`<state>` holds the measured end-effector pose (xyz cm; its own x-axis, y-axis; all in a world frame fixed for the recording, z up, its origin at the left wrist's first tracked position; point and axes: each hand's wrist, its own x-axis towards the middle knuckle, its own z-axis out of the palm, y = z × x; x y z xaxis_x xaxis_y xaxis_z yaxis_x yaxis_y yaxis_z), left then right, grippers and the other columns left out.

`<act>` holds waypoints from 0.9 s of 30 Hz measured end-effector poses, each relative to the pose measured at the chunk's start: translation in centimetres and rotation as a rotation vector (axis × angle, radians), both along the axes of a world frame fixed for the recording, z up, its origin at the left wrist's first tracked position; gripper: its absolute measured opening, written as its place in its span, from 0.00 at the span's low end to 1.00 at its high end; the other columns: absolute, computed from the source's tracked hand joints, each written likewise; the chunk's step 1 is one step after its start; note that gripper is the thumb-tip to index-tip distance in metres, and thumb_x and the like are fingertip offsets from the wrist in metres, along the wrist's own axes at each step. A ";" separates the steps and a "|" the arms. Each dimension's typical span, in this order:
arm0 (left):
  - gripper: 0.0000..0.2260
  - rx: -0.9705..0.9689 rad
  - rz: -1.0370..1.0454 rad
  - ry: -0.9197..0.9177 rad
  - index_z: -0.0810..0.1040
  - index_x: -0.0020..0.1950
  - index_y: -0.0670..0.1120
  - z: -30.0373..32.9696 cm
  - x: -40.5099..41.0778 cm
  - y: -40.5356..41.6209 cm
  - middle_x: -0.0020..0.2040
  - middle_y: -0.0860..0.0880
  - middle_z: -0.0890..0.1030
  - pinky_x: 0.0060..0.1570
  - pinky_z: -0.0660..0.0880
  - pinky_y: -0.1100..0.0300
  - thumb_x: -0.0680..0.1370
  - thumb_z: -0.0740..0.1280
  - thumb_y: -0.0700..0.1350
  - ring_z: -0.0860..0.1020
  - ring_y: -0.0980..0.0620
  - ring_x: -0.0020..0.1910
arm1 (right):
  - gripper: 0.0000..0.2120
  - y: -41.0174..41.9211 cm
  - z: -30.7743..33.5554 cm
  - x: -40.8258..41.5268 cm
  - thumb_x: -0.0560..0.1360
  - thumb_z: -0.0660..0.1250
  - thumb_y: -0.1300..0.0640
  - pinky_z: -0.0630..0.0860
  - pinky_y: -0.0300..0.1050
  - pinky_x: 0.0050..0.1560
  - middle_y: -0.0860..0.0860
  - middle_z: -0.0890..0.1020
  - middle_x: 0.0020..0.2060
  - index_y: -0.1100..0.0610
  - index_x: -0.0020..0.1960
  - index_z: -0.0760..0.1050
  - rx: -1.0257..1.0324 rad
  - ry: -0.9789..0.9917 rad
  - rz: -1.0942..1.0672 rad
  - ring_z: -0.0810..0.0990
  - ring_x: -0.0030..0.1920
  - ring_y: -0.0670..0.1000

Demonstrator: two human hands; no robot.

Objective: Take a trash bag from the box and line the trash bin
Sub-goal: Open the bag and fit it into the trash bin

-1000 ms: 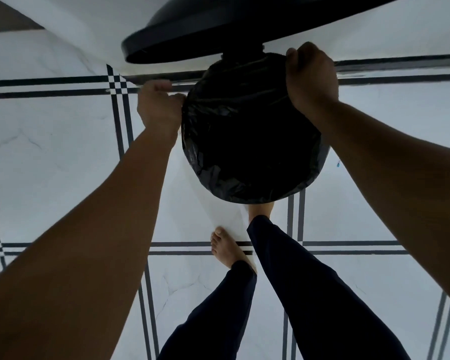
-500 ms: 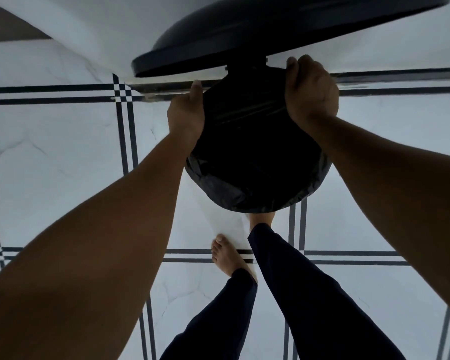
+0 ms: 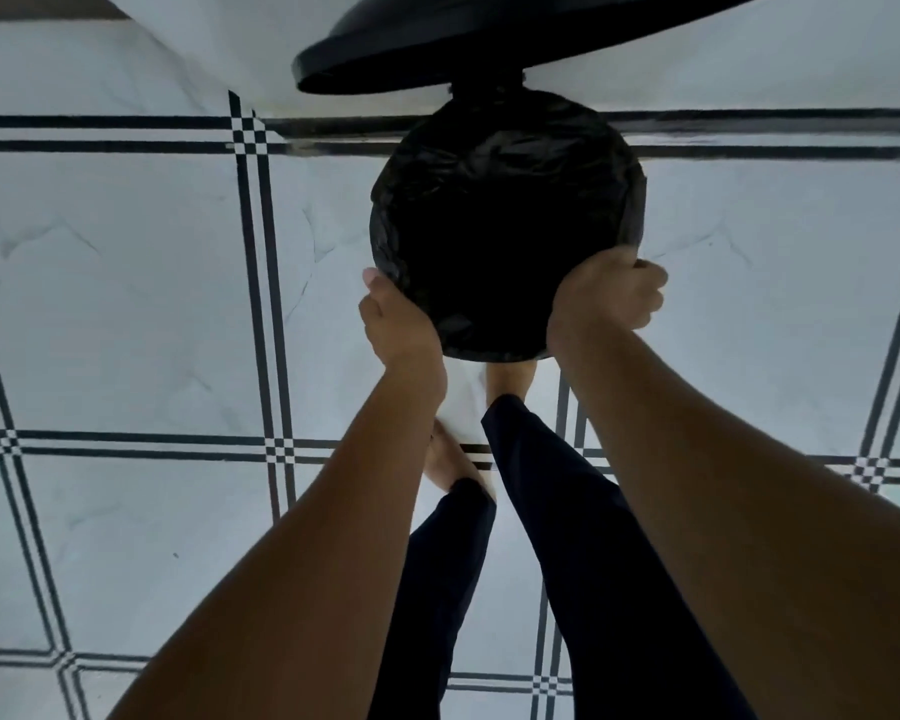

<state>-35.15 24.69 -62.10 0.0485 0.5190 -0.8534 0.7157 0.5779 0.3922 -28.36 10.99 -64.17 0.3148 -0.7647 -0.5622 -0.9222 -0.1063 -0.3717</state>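
A round black trash bin (image 3: 637, 210) stands on the tiled floor in front of my feet, its lid (image 3: 468, 39) raised upright behind it. A black trash bag (image 3: 500, 163) lies inside it, with its crinkled edge folded over the rim. My left hand (image 3: 396, 319) grips the bag edge at the rim's near left. My right hand (image 3: 606, 296) grips the bag edge at the near right. The box of bags is out of view.
White marble floor tiles with black line borders (image 3: 261, 304) spread all around the bin. A white wall base (image 3: 749, 59) runs behind the lid. My bare feet (image 3: 510, 379) and dark trouser legs (image 3: 567, 511) stand just below the bin.
Both hands have moved from the far side of the rim to the near side. The bag edge now sits folded around more of the rim.
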 end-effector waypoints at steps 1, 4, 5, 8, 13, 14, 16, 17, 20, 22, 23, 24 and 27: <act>0.30 -0.066 0.041 -0.008 0.65 0.79 0.52 -0.1 0.3 -0.1 0.72 0.50 0.74 0.70 0.67 0.51 0.83 0.47 0.66 0.73 0.47 0.70 | 0.20 0.1 0.0 -0.2 0.82 0.51 0.50 0.68 0.51 0.59 0.55 0.74 0.66 0.56 0.69 0.69 0.047 0.007 -0.006 0.73 0.65 0.57; 0.32 -0.209 0.159 -0.046 0.66 0.79 0.53 -1.2 0.6 0.2 0.75 0.48 0.73 0.75 0.65 0.49 0.82 0.47 0.68 0.72 0.45 0.73 | 0.36 0.1 -0.6 -0.1 0.73 0.44 0.41 0.71 0.61 0.65 0.61 0.71 0.70 0.60 0.72 0.65 0.181 -0.041 0.083 0.72 0.67 0.65; 0.32 -0.249 0.189 -0.076 0.66 0.79 0.52 -1.4 0.7 0.5 0.75 0.48 0.74 0.75 0.66 0.49 0.82 0.47 0.68 0.73 0.45 0.73 | 0.40 0.0 -0.8 0.1 0.68 0.41 0.40 0.72 0.64 0.66 0.62 0.71 0.70 0.60 0.72 0.65 0.185 -0.039 0.123 0.72 0.67 0.66; 0.32 -0.272 0.189 -0.121 0.69 0.78 0.51 -1.9 0.0 1.0 0.73 0.48 0.75 0.74 0.68 0.50 0.82 0.48 0.68 0.74 0.46 0.71 | 0.38 -0.6 -1.4 0.3 0.70 0.40 0.42 0.72 0.61 0.66 0.61 0.72 0.68 0.60 0.72 0.66 0.213 -0.038 0.123 0.73 0.66 0.64; 0.26 0.221 -0.185 0.050 0.77 0.69 0.50 -1.0 -1.0 0.6 0.63 0.49 0.81 0.67 0.73 0.46 0.82 0.52 0.63 0.77 0.45 0.64 | 0.19 0.4 2.0 -0.4 0.80 0.58 0.54 0.70 0.55 0.62 0.53 0.77 0.62 0.57 0.69 0.72 -0.132 -0.146 0.287 0.74 0.63 0.57; 0.24 0.348 -0.304 0.055 0.77 0.67 0.50 -0.4 -1.0 0.4 0.62 0.49 0.81 0.66 0.73 0.43 0.82 0.53 0.62 0.77 0.45 0.63 | 0.19 1.1 2.7 -0.9 0.79 0.60 0.54 0.70 0.55 0.63 0.54 0.77 0.63 0.58 0.68 0.73 -0.154 -0.245 0.419 0.74 0.64 0.58; 0.21 0.505 -0.509 -0.053 0.78 0.64 0.49 1.2 -0.9 -0.4 0.60 0.50 0.81 0.64 0.74 0.42 0.82 0.55 0.60 0.78 0.46 0.61 | 0.21 2.2 3.9 -1.8 0.78 0.61 0.54 0.67 0.52 0.64 0.56 0.78 0.63 0.60 0.68 0.73 -0.117 -0.390 0.669 0.74 0.65 0.59; 0.20 0.553 -0.597 -0.122 0.78 0.63 0.49 2.0 -0.7 -0.8 0.59 0.50 0.82 0.63 0.74 0.42 0.82 0.55 0.59 0.78 0.46 0.60 | 0.21 2.7 4.6 -2.1 0.78 0.61 0.54 0.66 0.48 0.65 0.56 0.78 0.63 0.60 0.68 0.73 -0.099 -0.423 0.782 0.74 0.65 0.58; 0.20 0.613 -0.754 -0.289 0.79 0.63 0.48 5.0 0.5 -1.0 0.56 0.48 0.83 0.60 0.75 0.43 0.82 0.56 0.58 0.78 0.45 0.58 | 0.21 3.3 8.4 -2.1 0.81 0.59 0.53 0.67 0.46 0.67 0.56 0.77 0.67 0.60 0.72 0.72 -0.086 -0.490 1.019 0.72 0.69 0.56; 0.18 0.654 -0.822 -0.407 0.80 0.61 0.47 7.0 1.4 -0.5 0.52 0.48 0.83 0.56 0.77 0.42 0.83 0.57 0.56 0.80 0.44 0.54 | 0.21 3.4 10.9 -1.6 0.82 0.57 0.53 0.69 0.51 0.69 0.56 0.76 0.69 0.59 0.73 0.71 -0.088 -0.527 1.083 0.71 0.71 0.56; 0.18 0.686 -0.844 -0.455 0.80 0.59 0.46 8.4 1.8 -0.2 0.50 0.48 0.84 0.55 0.77 0.42 0.83 0.57 0.55 0.80 0.45 0.52 | 0.21 3.4 12.3 -1.2 0.83 0.56 0.52 0.70 0.53 0.69 0.56 0.76 0.69 0.58 0.73 0.71 -0.092 -0.552 1.108 0.71 0.71 0.56; 0.17 0.727 -0.858 -0.504 0.80 0.58 0.45 10.0 2.4 0.1 0.49 0.49 0.84 0.55 0.76 0.42 0.83 0.58 0.54 0.80 0.45 0.52 | 0.21 3.3 13.8 -0.7 0.82 0.56 0.52 0.71 0.54 0.69 0.55 0.77 0.68 0.58 0.72 0.72 -0.106 -0.597 1.140 0.72 0.70 0.56; 0.11 0.851 -0.811 -0.590 0.80 0.53 0.45 15.1 4.0 0.7 0.49 0.54 0.81 0.56 0.74 0.49 0.83 0.60 0.49 0.77 0.49 0.52 | 0.16 3.3 18.0 0.9 0.82 0.58 0.55 0.73 0.52 0.66 0.54 0.80 0.63 0.59 0.66 0.77 -0.209 -0.809 1.261 0.76 0.66 0.55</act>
